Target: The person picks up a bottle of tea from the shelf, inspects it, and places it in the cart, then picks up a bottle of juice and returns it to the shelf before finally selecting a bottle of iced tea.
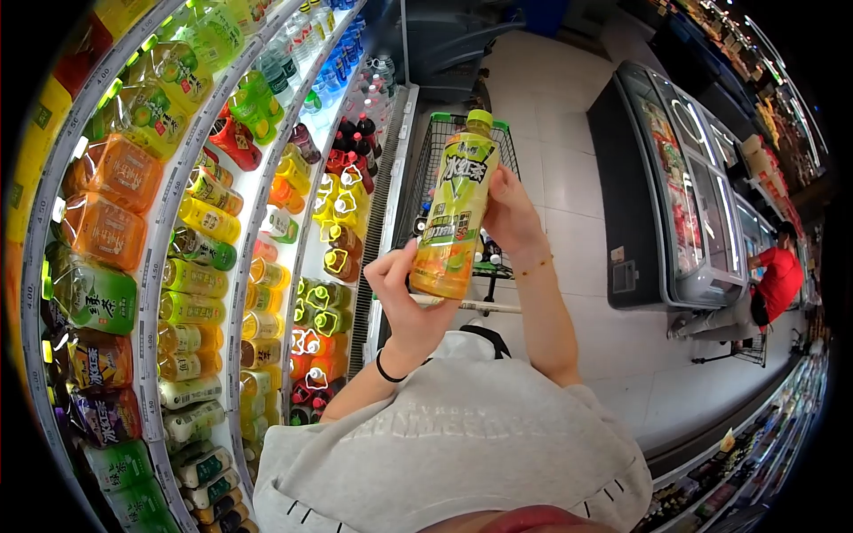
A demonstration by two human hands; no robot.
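Both of my hands hold a bottle of iced tea (455,200) in front of my chest. The bottle has a yellow-green label, an orange lower part and a light green cap, and it tilts with the cap up and to the right. My left hand (400,289) grips it near the base, with a dark band round the wrist. Higher up, my right hand (514,209) has its fingers round the right side near the label, some of them hidden behind the bottle. Behind the bottle stands a shopping cart (433,147) with a green-trimmed wire basket and several items in it.
Shelves of bottled drinks (195,284) with price strips (153,266) curve along my left side. At the right is a glass-topped freezer (689,195). A person in a red top (780,275) is beside it, near another cart (751,351). Tiled floor (555,115) runs between.
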